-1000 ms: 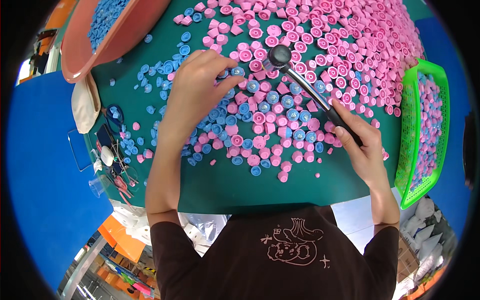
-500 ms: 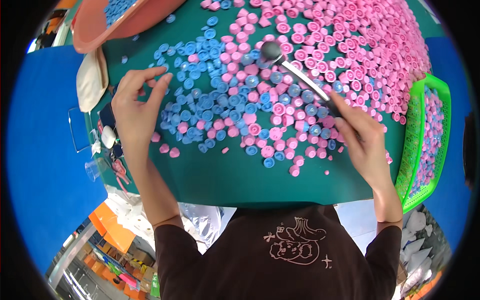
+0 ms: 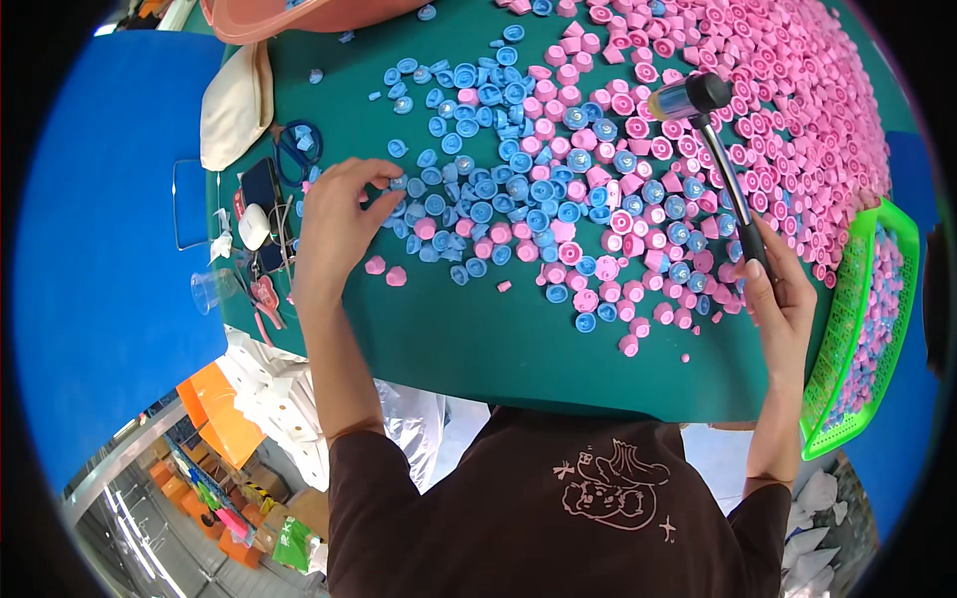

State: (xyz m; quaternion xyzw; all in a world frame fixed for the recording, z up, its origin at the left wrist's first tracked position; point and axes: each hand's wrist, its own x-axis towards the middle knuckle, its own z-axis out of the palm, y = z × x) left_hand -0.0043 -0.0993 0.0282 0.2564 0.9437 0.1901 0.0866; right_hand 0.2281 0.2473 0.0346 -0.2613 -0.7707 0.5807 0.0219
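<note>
In my right hand point(image 3: 783, 284) is a two-faced mallet point(image 3: 725, 164), gripped by its black handle. Its head, with one black and one yellowish face, is raised over the pink pieces point(image 3: 638, 125). My left hand point(image 3: 344, 219) is at the left edge of the scattered blue caps point(image 3: 478, 189), thumb and forefinger closed around a small blue cap point(image 3: 398, 183). Several blue caps with shiny centres sit among the pink pieces, some seated on pink ones. Many pieces lie mixed between my two hands.
A green basket point(image 3: 847, 349) of pink and blue pieces stands at the right edge. Far left are a reddish basin point(image 3: 319, 18) and a cream cloth bag point(image 3: 237, 110). Blue-handled scissors point(image 3: 299, 149), a phone point(image 3: 261, 184), pink-handled pliers point(image 3: 265, 294) and a clear cup point(image 3: 209, 291) lie at left.
The view has shifted, so the table contents appear farther right and slightly lower. The mallet has turned, showing its yellowish face. My left hand has moved in to the blue caps.
</note>
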